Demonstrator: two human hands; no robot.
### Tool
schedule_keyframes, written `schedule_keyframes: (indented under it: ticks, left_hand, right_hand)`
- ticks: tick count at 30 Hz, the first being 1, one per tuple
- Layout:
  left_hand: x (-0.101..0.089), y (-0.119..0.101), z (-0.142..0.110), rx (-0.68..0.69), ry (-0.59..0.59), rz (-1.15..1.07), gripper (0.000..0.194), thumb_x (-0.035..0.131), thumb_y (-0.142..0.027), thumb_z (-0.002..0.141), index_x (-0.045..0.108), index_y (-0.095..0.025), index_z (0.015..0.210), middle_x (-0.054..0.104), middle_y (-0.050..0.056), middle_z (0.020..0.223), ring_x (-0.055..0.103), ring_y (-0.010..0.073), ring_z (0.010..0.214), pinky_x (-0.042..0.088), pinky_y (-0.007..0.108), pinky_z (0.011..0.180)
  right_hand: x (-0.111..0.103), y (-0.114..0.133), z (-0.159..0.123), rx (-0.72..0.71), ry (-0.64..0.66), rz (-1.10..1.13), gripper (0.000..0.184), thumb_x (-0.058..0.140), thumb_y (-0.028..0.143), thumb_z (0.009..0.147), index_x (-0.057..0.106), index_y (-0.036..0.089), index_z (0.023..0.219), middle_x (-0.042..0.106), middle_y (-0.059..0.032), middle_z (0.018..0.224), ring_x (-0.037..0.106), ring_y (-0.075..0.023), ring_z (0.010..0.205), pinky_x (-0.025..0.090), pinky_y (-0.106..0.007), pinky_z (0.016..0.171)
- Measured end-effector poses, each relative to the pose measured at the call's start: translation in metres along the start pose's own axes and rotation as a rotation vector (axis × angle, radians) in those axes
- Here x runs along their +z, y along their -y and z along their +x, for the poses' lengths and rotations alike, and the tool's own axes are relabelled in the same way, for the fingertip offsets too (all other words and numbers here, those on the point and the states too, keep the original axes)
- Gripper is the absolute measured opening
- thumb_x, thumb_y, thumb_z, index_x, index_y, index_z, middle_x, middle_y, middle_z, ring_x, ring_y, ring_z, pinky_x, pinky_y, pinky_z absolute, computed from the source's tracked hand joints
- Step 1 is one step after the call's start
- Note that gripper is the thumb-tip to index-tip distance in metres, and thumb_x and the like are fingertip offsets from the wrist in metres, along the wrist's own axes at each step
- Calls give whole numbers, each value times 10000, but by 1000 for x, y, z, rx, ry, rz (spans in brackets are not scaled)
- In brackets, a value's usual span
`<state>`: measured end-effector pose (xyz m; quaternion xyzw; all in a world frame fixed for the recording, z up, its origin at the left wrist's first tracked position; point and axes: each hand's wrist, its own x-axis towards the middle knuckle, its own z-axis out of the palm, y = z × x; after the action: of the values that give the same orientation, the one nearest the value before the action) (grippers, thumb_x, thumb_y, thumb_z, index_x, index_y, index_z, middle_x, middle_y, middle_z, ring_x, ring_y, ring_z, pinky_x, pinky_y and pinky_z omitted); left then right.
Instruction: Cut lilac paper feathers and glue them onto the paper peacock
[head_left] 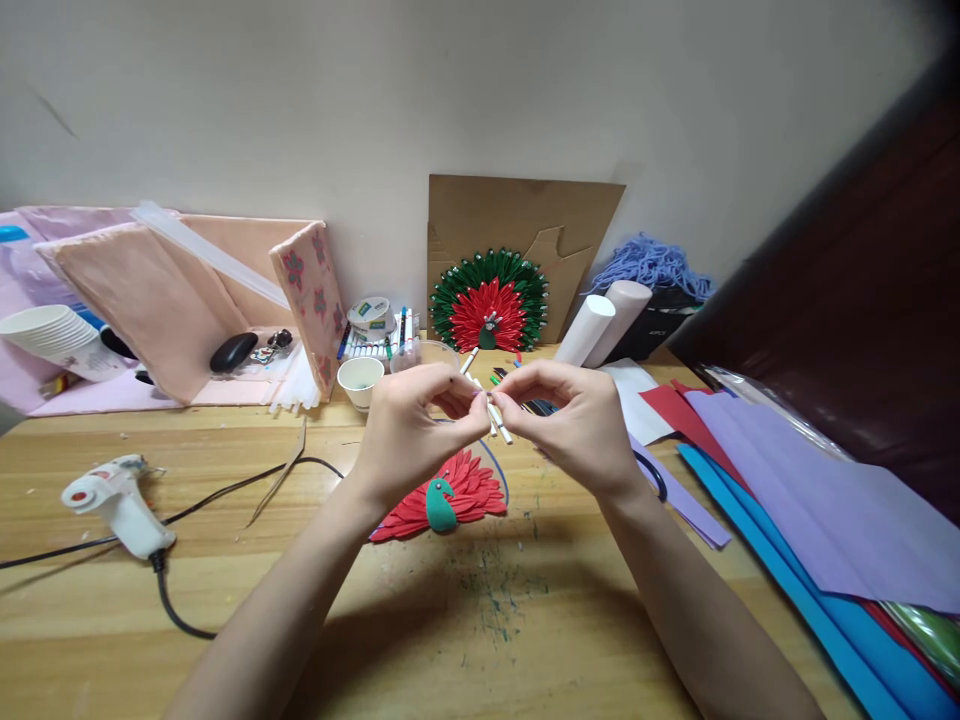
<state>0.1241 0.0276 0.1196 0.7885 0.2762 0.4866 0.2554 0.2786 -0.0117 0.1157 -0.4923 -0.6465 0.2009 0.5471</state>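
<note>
My left hand and my right hand meet at their fingertips above the middle of the table. Both pinch thumb against forefinger; whatever lies between the tips is too small to make out. Below and partly behind my left hand lies a red feathered bird craft with a green head, on a backing with a blue edge. White marker pens lie on the table just behind my fingertips. Against the wall leans a cardboard sheet, with a finished-looking green and red peacock craft in front of it.
At left lie a white glue gun with its black cord and metal tweezers. A paper cup, tape roll and pink fabric-covered box stand behind. Coloured felt sheets, white rolls and blue yarn occupy the right.
</note>
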Motion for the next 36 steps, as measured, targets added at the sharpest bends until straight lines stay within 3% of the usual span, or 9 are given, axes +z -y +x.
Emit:
schedule_keyframes:
  ticks: [7, 12, 16, 23, 36]
  left_hand:
    - [-16, 4, 6, -153, -132, -70, 96, 645, -185, 703, 620, -131, 629, 645, 8, 572, 584, 82, 497, 470, 168, 457]
    - [-12, 3, 5, -167, 0, -152, 93, 634, -186, 732, 636, -126, 661, 671, 31, 628, 606, 94, 549, 497, 185, 509]
    - [-7, 0, 4, -156, 74, -208, 84, 623, -194, 757, 647, -131, 707, 684, 34, 665, 622, 98, 596, 512, 190, 558]
    - [-7, 3, 5, -286, 179, -402, 179, 605, -289, 791, 656, -129, 730, 677, 37, 657, 625, 105, 610, 526, 209, 596]
    - [-6, 0, 6, -317, 132, -466, 95, 629, -225, 762, 657, -135, 760, 671, 36, 657, 633, 111, 614, 547, 226, 608]
  right_hand:
    - [-16, -9, 4, -13, -140, -99, 19, 654, 164, 718, 639, 160, 707, 658, -3, 672, 620, -119, 602, 530, -238, 575]
    - [-6, 0, 1, -135, -44, -39, 142, 667, 181, 741, 648, 181, 881, 677, -22, 848, 641, -138, 767, 545, -277, 724]
    - [-1, 3, -1, -273, -66, -136, 68, 653, 155, 764, 659, 194, 819, 676, -9, 789, 627, -128, 730, 526, -271, 702]
    - [-8, -1, 0, -472, -58, -240, 134, 633, 127, 772, 670, 210, 870, 683, -30, 818, 637, -157, 779, 522, -303, 714]
    - [-11, 4, -1, -332, -26, -169, 126, 637, 157, 778, 692, 226, 868, 706, -27, 826, 650, -167, 774, 523, -315, 721]
